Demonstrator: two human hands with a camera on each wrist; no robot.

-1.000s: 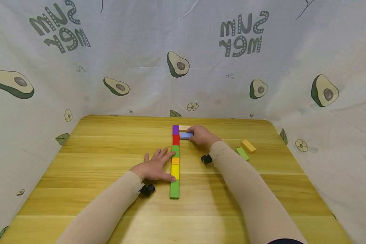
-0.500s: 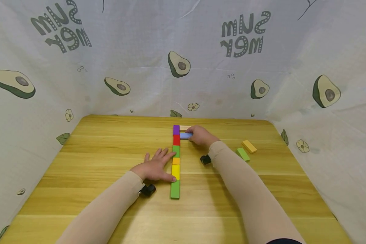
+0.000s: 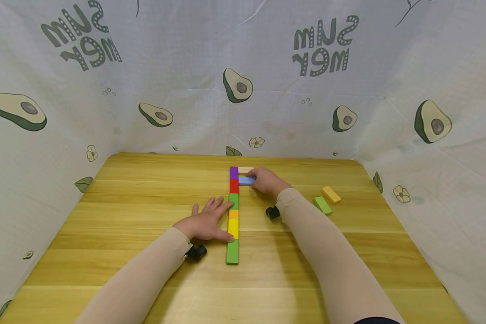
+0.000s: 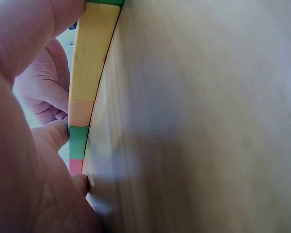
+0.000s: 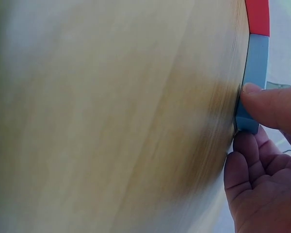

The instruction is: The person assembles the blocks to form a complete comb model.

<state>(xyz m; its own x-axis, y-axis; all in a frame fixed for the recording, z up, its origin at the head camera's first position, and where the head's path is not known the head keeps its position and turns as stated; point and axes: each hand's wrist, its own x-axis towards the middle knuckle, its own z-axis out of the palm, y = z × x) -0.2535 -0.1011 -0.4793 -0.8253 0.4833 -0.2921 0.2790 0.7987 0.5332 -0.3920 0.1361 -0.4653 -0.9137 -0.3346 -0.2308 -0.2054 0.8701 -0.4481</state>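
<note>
A straight row of coloured wooden blocks runs away from me in the head view: green (image 3: 232,252), yellow (image 3: 233,228), orange (image 3: 234,214), a second green (image 3: 235,198), red (image 3: 234,186) and purple (image 3: 234,173). My left hand (image 3: 204,224) lies spread on the row's left side, its thumb where the yellow and near green blocks meet and its index fingertip at the far green block. My right hand (image 3: 268,181) pinches the right end of a blue block (image 5: 256,63), whose other end sits against the red block. Behind it, a plain wood block (image 3: 245,170) extends right from the purple one.
To the right of my right forearm lie a loose light green block (image 3: 322,205) and a loose yellow-orange block (image 3: 331,195). The wooden table (image 3: 146,180) ends at a hanging cloth (image 3: 186,126) printed with avocados, which also rises on both sides.
My right hand has slid the blue block slightly left, closing the small gap to the red block. The left hand has stayed in place.
</note>
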